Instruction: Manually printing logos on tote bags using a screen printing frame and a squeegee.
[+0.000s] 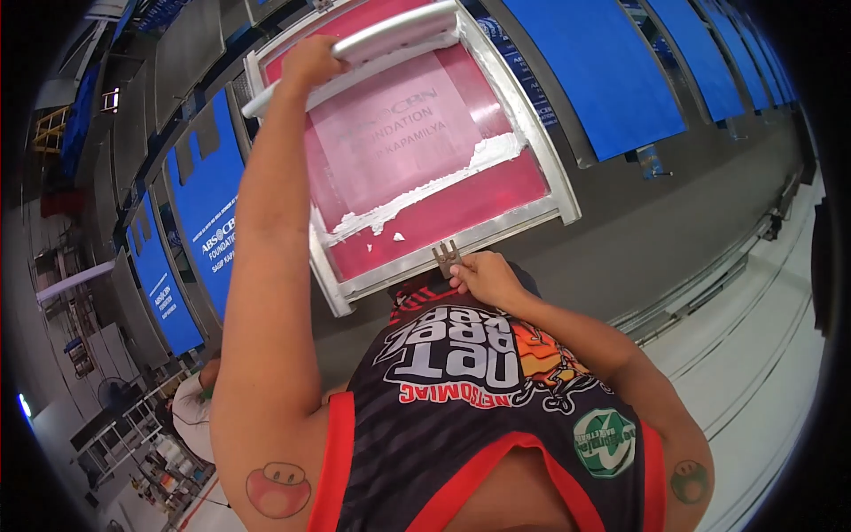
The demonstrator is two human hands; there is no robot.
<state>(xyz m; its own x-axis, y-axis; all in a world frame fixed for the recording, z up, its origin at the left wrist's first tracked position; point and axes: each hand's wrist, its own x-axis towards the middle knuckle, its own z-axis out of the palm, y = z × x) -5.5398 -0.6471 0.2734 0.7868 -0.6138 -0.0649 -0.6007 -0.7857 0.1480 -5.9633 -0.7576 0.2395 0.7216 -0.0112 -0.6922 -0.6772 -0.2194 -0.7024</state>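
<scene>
A screen printing frame (532,133) with pale metal sides and red mesh (519,188) lies in front of me. Across its far part runs a long, light-coloured squeegee (399,28), slanting up to the right. My left hand (310,62) is closed around it left of its middle. Thick white ink (412,188) forms a ragged ridge across the near mesh, and more lies along the squeegee's near side. At the frame's near rail, my right hand (489,278) pinches a small pronged metal bracket (447,257); whether the bracket is fixed to the rail, I cannot tell.
Blue printed fabric panels (208,195) lie in a row on dark boards to the left. More blue panels (594,80) continue to the right along the grey table (620,213). Another person (193,412) is partly visible at the lower left, near a white rack (133,421).
</scene>
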